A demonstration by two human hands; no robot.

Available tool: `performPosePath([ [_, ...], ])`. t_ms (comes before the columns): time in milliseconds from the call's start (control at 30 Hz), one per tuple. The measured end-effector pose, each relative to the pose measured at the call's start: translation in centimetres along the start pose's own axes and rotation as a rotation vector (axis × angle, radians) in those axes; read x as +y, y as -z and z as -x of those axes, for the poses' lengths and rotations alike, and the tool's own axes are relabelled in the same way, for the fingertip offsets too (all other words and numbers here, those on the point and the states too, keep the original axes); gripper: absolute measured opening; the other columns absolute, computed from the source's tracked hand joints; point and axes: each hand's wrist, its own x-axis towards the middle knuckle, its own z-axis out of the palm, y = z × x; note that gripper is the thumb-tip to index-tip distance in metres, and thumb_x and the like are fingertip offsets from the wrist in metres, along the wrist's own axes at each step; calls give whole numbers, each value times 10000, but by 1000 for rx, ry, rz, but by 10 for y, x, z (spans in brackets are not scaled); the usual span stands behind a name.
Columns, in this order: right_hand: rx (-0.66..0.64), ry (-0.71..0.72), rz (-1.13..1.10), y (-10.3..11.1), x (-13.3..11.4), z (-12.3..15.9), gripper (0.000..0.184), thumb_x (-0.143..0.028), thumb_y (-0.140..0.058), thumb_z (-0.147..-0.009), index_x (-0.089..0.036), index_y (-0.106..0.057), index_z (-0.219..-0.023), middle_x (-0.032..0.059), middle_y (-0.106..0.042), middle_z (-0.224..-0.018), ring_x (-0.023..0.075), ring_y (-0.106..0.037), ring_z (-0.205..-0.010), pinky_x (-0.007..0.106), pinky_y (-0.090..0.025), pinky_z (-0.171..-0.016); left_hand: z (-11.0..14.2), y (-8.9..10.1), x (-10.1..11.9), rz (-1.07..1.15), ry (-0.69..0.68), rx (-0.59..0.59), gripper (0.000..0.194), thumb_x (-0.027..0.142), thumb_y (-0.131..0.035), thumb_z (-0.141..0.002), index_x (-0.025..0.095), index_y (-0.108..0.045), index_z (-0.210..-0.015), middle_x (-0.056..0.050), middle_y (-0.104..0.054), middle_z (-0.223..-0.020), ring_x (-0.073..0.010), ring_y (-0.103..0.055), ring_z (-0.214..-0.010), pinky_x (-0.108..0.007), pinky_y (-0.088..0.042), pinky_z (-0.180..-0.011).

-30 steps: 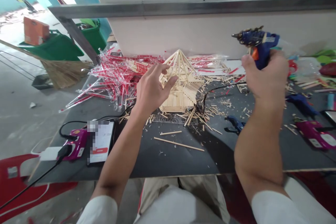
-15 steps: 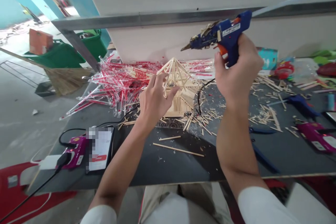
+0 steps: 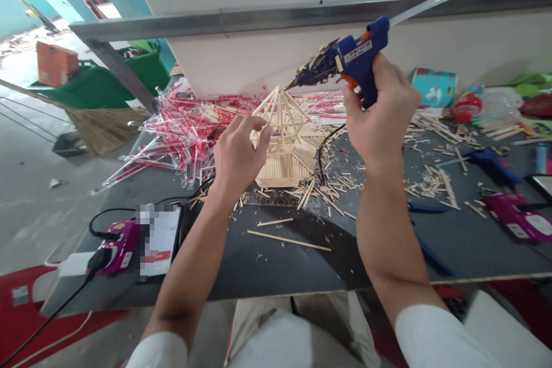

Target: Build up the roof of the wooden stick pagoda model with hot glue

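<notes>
A small model of thin wooden sticks (image 3: 282, 169) stands on the dark tabletop, with a pointed open roof frame (image 3: 284, 109) on top. At the frame's left lower edge, my left hand (image 3: 239, 152) is closed, thumb and forefinger around a corner of it; the exact contact is partly hidden by the fingers. My right hand (image 3: 382, 106) grips a blue hot glue gun (image 3: 360, 57) by its handle, fingers at the orange trigger. The nozzle points left and down, close to the roof's peak. A clear glue stick (image 3: 431, 1) juts out of the gun's back.
Red-and-clear plastic wrappers (image 3: 181, 132) heap at the back left. Stick offcuts (image 3: 332, 195) lie about the model. A phone (image 3: 161, 241) and purple power adapter (image 3: 118, 244) sit front left; a second blue glue gun (image 3: 494, 164) and blue-handled pliers (image 3: 431, 253) lie right.
The glue gun has come left and down, its nozzle now close to the roof's peak. My left hand has shifted left to the frame's edge, thumb and forefinger closer together. The view shifted slightly.
</notes>
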Motion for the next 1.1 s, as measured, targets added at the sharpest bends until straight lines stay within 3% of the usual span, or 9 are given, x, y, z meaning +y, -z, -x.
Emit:
performPosePath([
  [600, 19, 47, 134, -7, 2, 0, 487, -345, -489, -1004, -247, -537, -1478, 189, -667, -1263, 384, -632, -1205, 507, -492, -1011, 0, -1, 0, -9, -17, 3, 92, 263, -639, -986, 219, -719, -986, -11, -784, -1001, -116, -640, -709, -303, -438, -657],
  [900, 25, 47, 130, -5, 1, 0, 470, -416, -513, -1004, -315, -543, -1462, 164, -683, -1265, 396, -633, -1175, 543, -507, -1006, 0, 1, 0, 5, 1, -23, 111, 290, -614, -998, 232, -708, -985, -19, -780, -1020, -136, -646, -741, -317, -451, -667],
  [1100, 37, 49, 118, -3, -2, 1, 450, -421, -521, -1008, -290, -567, -1436, 175, -681, -1267, 399, -627, -1181, 539, -501, -1004, 0, 0, -1, -7, -2, -26, 115, 287, -602, -998, 237, -704, -982, -17, -781, -1016, -143, -662, -775, -313, -455, -673],
])
